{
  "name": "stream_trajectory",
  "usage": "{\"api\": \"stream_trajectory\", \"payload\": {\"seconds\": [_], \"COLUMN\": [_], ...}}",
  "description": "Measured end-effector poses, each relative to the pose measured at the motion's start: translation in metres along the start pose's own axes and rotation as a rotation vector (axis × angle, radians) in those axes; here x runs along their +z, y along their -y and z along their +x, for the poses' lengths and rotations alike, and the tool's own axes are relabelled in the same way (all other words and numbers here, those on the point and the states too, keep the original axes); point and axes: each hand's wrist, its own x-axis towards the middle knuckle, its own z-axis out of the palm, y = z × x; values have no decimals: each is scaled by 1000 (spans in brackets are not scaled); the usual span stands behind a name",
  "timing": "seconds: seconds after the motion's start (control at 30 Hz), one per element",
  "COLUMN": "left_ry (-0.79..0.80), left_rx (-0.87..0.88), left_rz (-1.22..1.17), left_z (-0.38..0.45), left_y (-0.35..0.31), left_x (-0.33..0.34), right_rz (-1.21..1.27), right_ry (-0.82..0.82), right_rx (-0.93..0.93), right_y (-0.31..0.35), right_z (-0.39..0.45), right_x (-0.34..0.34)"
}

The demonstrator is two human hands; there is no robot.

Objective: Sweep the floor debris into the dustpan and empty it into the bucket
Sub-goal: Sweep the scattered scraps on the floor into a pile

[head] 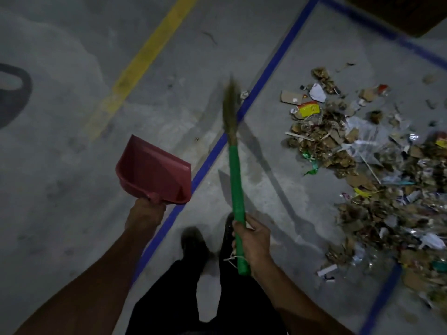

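My left hand (145, 212) grips the handle of a red plastic dustpan (154, 171), held above the floor with its open mouth facing away from me; the pan looks empty. My right hand (254, 243) grips the green handle of a grass broom (235, 189); its bristle tip (231, 102) points away from me, over the blue line. A wide pile of debris (362, 170) of cardboard scraps, wrappers, plastic film and paper lies on the concrete to the right of the broom, apart from both tools. No bucket is in view.
Blue tape lines (266, 76) frame the floor patch holding the debris. A yellow painted stripe (142, 59) runs diagonally at upper left. A dark curved mark (17, 97) sits at the left edge. My legs and shoes (193, 243) stand below. A dark object (399, 13) fills the top right corner.
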Motion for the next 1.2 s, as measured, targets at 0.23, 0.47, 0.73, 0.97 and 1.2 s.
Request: {"api": "stream_trajectory", "payload": {"seconds": [0.23, 0.47, 0.73, 0.97, 1.2], "left_ry": [-42, 52, 149, 163, 229], "left_rx": [48, 86, 190, 175, 280], "left_rz": [213, 337, 330, 165, -8], "left_z": [59, 101, 133, 138, 144], "left_y": [9, -10, -33, -62, -99], "left_x": [-20, -49, -78, -82, -63], "right_rz": [-252, -61, -10, -50, 444], "right_ry": [177, -100, -139, -33, -222], "right_rx": [94, 181, 71, 129, 210], "right_y": [-21, -6, 27, 62, 109], "right_z": [25, 60, 16, 69, 149], "right_x": [62, 86, 140, 197, 151]}}
